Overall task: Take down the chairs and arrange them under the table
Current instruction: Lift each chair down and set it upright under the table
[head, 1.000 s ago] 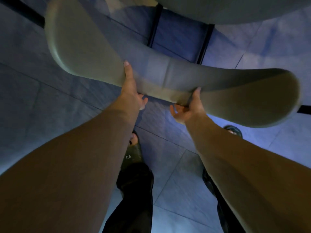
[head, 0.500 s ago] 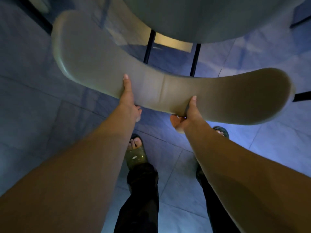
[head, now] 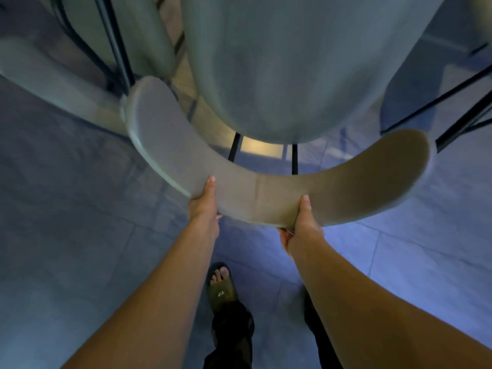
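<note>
I hold a chair by its curved beige backrest (head: 266, 187), which arcs across the middle of the view. My left hand (head: 205, 203) grips the backrest's near edge left of centre, thumb on top. My right hand (head: 303, 219) grips it right of centre, thumb up and fingers underneath. The chair's pale grey seat (head: 306, 67) fills the upper middle beyond the backrest, and its thin black legs (head: 294, 158) show between seat and backrest. The table is not visible.
Another chair with a pale curved backrest (head: 53, 83) and black frame (head: 114, 46) stands close at upper left, touching or nearly touching my chair. Black legs of a further chair (head: 463, 113) cross the upper right. Grey floor tiles (head: 66, 209) lie below; my sandalled foot (head: 221, 288) is behind.
The chair has moved forward and away from me, with its seat now filling the upper view. A neighbouring chair has come into view at upper left. Both hands keep their grip.
</note>
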`<control>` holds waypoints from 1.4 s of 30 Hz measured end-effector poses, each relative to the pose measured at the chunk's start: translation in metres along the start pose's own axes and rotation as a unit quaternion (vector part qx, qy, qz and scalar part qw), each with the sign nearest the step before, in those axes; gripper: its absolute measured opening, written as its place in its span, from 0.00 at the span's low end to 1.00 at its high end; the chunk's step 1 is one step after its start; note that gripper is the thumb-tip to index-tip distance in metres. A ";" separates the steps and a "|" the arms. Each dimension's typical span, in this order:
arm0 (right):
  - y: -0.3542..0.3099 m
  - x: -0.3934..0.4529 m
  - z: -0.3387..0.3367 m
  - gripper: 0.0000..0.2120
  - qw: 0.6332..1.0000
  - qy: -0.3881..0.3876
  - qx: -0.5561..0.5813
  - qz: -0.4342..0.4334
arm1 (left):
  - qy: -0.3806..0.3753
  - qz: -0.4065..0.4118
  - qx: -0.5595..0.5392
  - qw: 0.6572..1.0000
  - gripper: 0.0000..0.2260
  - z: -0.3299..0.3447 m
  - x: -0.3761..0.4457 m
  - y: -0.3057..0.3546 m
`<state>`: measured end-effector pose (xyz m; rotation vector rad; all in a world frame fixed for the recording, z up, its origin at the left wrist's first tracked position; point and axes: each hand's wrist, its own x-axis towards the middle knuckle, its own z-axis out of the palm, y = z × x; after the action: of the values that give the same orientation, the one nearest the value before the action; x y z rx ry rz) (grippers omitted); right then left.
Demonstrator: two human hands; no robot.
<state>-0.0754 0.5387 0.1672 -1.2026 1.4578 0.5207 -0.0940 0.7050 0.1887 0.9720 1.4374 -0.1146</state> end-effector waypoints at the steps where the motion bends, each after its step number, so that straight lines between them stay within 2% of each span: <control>1: -0.007 -0.011 -0.002 0.29 1.000 0.001 0.008 -0.013 | -0.003 0.015 0.003 1.000 0.23 0.000 -0.010 0.010; 4: -0.027 -0.049 -0.004 0.26 0.999 0.007 0.008 -0.050 | -0.010 0.050 0.010 0.999 0.21 -0.001 -0.040 0.042; 10: -0.072 -0.118 -0.006 0.24 0.992 0.017 -0.015 -0.127 | -0.008 0.109 0.053 0.993 0.25 0.000 -0.091 0.103; 12: -0.091 -0.133 -0.005 0.26 0.989 0.013 -0.009 -0.145 | -0.006 0.130 0.066 0.989 0.22 0.004 -0.105 0.124; 15: -0.118 -0.157 0.000 0.23 0.987 -0.013 -0.003 -0.161 | 0.005 0.146 0.089 0.985 0.15 0.010 -0.123 0.157; 17: -0.137 -0.178 0.005 0.20 0.983 -0.049 -0.014 -0.174 | 0.012 0.161 0.108 0.981 0.15 0.017 -0.136 0.179; 19: -0.156 -0.194 0.010 0.23 0.982 -0.036 -0.019 -0.186 | 0.004 0.172 0.104 0.980 0.15 0.027 -0.146 0.201; 22: -0.185 -0.210 0.023 0.22 0.982 -0.045 -0.014 -0.185 | -0.018 0.150 0.108 0.983 0.18 0.044 -0.152 0.229; 25: -0.217 -0.213 0.042 0.23 0.984 -0.035 -0.023 -0.176 | -0.051 0.079 0.073 0.993 0.30 0.064 -0.155 0.253; 26: -0.227 -0.214 0.047 0.24 0.984 -0.031 -0.035 -0.170 | -0.055 0.061 0.057 0.995 0.32 0.071 -0.154 0.261; 29: -0.257 -0.218 0.058 0.31 0.988 -0.013 -0.053 -0.147 | -0.100 0.034 0.016 0.994 0.21 0.095 -0.157 0.280; 30: -0.263 -0.226 0.059 0.32 0.989 -0.014 -0.041 -0.143 | -0.118 0.029 0.019 0.992 0.21 0.102 -0.154 0.286; 35: -0.285 -0.232 0.073 0.23 0.985 -0.078 0.039 -0.150 | -0.135 0.034 0.045 0.989 0.24 0.125 -0.143 0.316; 42: -0.333 -0.245 0.093 0.18 0.980 -0.129 0.026 -0.147 | -0.130 0.050 0.058 0.989 0.24 0.158 -0.146 0.361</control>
<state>0.2252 0.5828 0.4631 -1.2331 1.0458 0.4150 0.2173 0.7660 0.4637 1.0798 1.1507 -0.2449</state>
